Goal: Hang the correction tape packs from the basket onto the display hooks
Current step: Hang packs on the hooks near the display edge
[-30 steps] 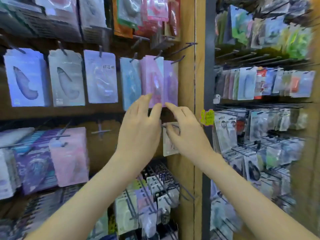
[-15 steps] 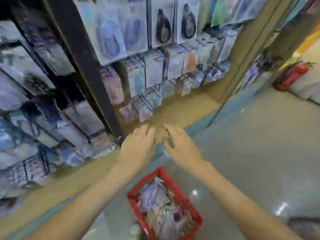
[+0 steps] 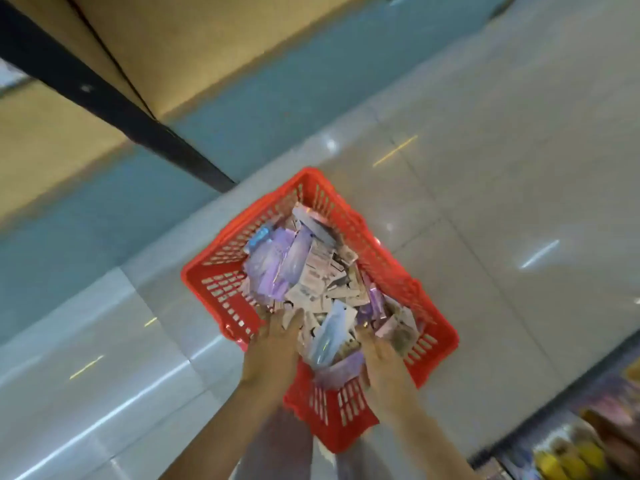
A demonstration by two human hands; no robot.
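Head view: my left hand [image 3: 273, 348] and right hand [image 3: 382, 358] reach into the red basket's [image 3: 204, 271] near corner, among the correction tape packs [image 3: 311, 282]. Left fingers lie straight; right fingers, I cannot tell. The packs look light, slick and bendy, so I'd pinch a card edge.

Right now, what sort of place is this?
Probably a shop aisle: a red shopping basket heaped with carded packs on a glossy tiled floor, beside a wooden display unit; more packaged goods lower right.
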